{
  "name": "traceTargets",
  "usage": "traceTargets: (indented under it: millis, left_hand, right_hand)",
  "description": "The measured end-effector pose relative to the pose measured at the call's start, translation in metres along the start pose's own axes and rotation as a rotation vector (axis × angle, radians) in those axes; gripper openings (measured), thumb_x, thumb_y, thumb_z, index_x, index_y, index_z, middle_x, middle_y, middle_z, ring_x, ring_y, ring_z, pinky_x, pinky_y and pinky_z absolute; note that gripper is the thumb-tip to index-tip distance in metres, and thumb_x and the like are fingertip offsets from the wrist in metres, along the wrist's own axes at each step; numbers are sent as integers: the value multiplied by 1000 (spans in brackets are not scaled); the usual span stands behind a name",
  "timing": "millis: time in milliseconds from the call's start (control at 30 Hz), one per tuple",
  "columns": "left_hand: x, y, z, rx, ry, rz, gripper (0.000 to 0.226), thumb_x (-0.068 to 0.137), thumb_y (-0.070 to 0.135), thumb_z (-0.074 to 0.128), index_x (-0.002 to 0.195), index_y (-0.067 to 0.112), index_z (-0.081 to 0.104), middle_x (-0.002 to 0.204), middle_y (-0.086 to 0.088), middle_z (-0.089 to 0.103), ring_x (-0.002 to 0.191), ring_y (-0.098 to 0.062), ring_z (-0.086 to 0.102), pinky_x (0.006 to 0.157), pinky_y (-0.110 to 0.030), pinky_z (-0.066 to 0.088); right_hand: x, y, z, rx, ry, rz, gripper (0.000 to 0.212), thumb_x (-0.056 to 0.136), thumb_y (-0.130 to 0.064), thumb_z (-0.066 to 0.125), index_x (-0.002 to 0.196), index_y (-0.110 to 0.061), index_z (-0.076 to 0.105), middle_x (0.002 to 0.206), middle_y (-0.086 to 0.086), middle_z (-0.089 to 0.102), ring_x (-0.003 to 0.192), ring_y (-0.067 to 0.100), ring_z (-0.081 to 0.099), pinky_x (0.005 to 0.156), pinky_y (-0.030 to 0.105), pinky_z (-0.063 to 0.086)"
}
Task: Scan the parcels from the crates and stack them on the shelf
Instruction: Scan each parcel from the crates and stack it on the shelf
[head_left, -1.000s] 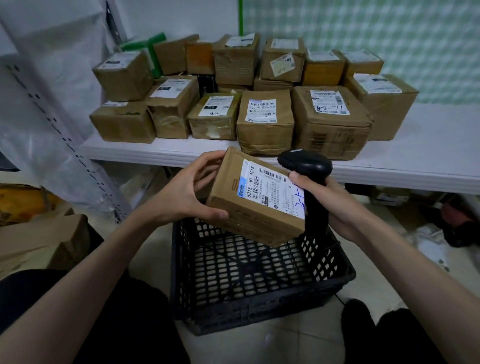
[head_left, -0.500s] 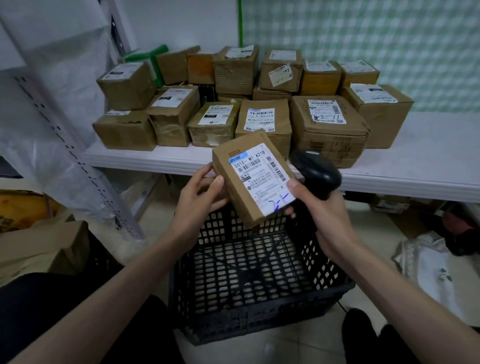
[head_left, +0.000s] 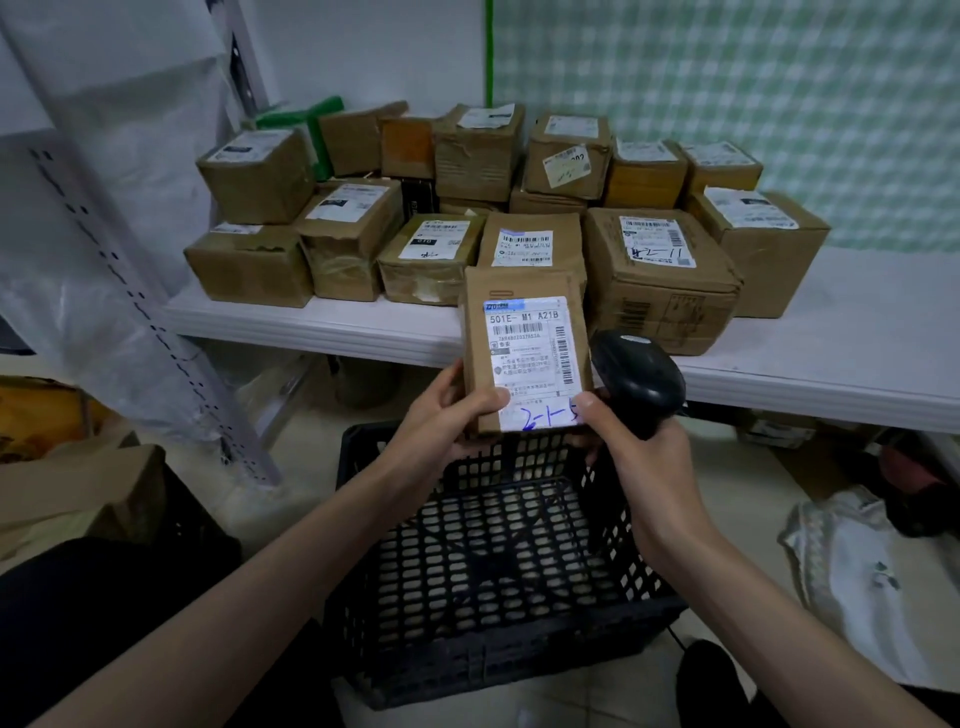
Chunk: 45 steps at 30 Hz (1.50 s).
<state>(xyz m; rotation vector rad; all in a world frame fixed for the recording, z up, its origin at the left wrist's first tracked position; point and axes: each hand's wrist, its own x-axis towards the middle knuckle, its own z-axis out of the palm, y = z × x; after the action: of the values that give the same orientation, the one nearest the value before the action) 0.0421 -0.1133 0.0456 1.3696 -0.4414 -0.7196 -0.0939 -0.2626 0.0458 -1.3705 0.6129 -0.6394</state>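
Both hands hold a small brown parcel (head_left: 524, 343) upright above a black plastic crate (head_left: 493, 613), its white label facing me with blue handwriting at the bottom. My left hand (head_left: 447, 415) grips its lower left corner. My right hand (head_left: 631, 441) grips a black barcode scanner (head_left: 636, 382) and its thumb presses the parcel's lower right corner. No parcel shows inside the crate. The white shelf (head_left: 831, 332) behind carries several brown labelled parcels (head_left: 660, 270) in rows.
A perforated metal upright (head_left: 150, 322) wrapped in plastic sheet stands at left. Crumpled brown paper (head_left: 67, 493) lies lower left. A white bag (head_left: 862, 577) lies on the floor at right. The shelf's right end is bare.
The parcel has been turned from tilted to upright and raised toward the shelf. Both hands shifted to its lower corners, the scanner still in my right hand.
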Motion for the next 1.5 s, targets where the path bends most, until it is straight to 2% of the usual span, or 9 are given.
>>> traceTargets:
  millis: [67,167,300,467,600,767,1067,1333,1500]
  left_hand:
    - [2,2,-4,-15,3,1,70,87,23,76,150,21,46,135,4,68,121,-16,67,97,-39,57]
    - [6,1,-12,-21,32,22,67,89,13,73,149,17,45,133,3,69,118,-17,69,92,-35,58]
    - [10,-6,-21,29,65,22,81,83,13,81,152,20,41,135,3,67,120,-17,68,101,-41,55]
    - [8,-10,-20,147,103,56,107,59,38,89,152,28,40,139,6,62,121,-15,66,106,-46,52]
    - [9,-13,-20,143,122,90,107,57,38,88,152,25,40,137,4,63,120,-14,67,108,-45,51]
    - [11,-15,-22,151,119,94,109,56,39,88,153,27,38,141,3,59,121,-18,66,108,-48,51]
    - [13,-17,-25,142,109,98,111,58,39,88,155,27,36,141,3,59,123,-18,65,109,-47,50]
    - [7,9,-31,32,193,125,96,64,35,84,149,17,43,136,0,67,122,-20,67,109,-50,49]
    - [0,48,-51,-3,334,172,54,91,27,72,139,13,53,128,-4,71,118,-21,69,107,-46,52]
  right_hand:
    - [-2,-4,-5,-53,45,-25,38,81,-41,80,106,-14,72,78,-4,73,72,11,66,75,36,51]
    - [-12,-16,-11,-80,23,-63,21,90,-28,74,82,-9,71,59,3,62,58,14,58,67,36,47]
    - [-31,-28,-14,-109,-101,-82,28,90,-26,72,79,-1,68,65,18,64,57,19,56,68,41,46]
    - [-45,-30,-10,-137,-231,-46,22,93,-23,69,77,-8,66,59,5,61,53,17,54,62,29,43]
    - [-47,-31,-7,-130,-284,-32,16,95,-18,69,80,-13,66,69,3,65,53,18,54,56,28,45]
    - [-47,-35,-8,-119,-289,-3,20,96,-18,66,77,-11,64,56,-2,58,50,16,52,51,23,44]
    - [-47,-39,-9,-107,-308,-23,20,96,-18,66,79,-8,64,56,-2,58,50,17,51,51,26,44]
    - [-28,-54,8,-85,-273,-63,13,94,-17,67,94,-4,67,72,7,66,54,21,52,52,30,46]
    - [-11,-63,25,-75,-257,-58,11,94,-19,68,97,-9,69,73,5,68,57,19,56,53,29,48]
